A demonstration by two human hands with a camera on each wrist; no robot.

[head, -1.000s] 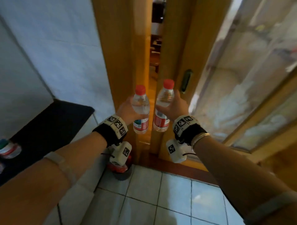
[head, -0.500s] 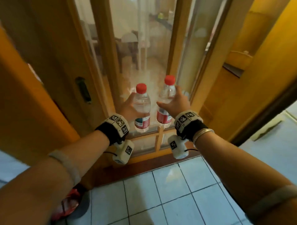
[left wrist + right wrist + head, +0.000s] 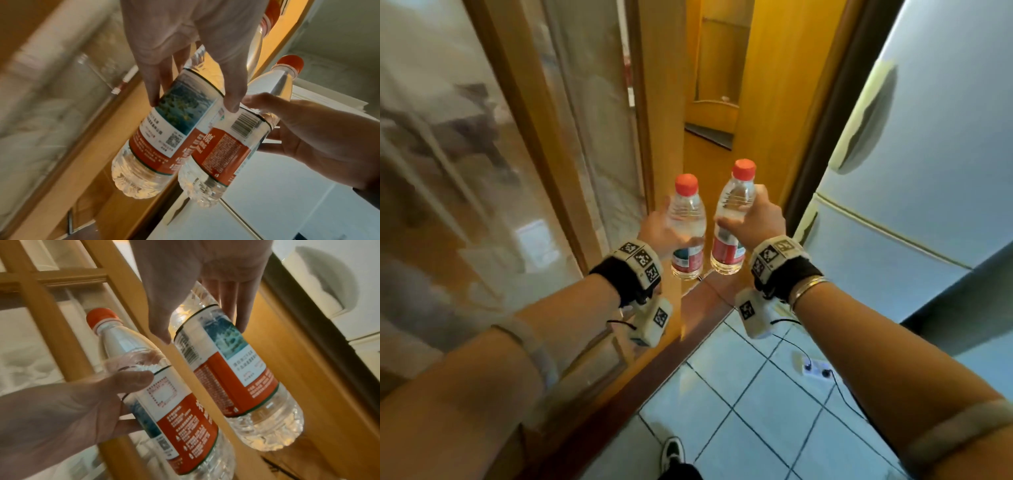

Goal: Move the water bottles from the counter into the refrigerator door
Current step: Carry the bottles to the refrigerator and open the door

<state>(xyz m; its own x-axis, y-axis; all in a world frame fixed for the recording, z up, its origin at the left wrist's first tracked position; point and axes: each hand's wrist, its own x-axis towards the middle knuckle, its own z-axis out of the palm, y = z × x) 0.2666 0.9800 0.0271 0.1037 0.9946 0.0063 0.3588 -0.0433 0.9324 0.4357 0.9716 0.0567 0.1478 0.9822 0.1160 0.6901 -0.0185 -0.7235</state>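
Observation:
Two clear water bottles with red caps and red-and-white labels are held upright side by side at chest height. My left hand (image 3: 657,229) grips the left bottle (image 3: 688,226) around its middle. My right hand (image 3: 760,222) grips the right bottle (image 3: 732,219), which stands slightly higher. The left wrist view shows the left bottle (image 3: 164,129) under my fingers, with the right bottle (image 3: 232,139) close beside it. In the right wrist view, my thumb and fingers wrap around the right bottle (image 3: 236,369). The pale refrigerator (image 3: 928,171) stands at the right with both its doors closed.
A wooden-framed glass sliding door (image 3: 517,171) fills the left side, and a yellow wooden wall (image 3: 767,102) lies straight ahead. The floor (image 3: 756,411) is pale tile. On it lies a white power strip (image 3: 815,368) with a black cable. My shoe (image 3: 673,452) shows below.
The view has swung right: the black counter and tiled wall have gone and the refrigerator has come into sight. Both hands still hold their bottles side by side.

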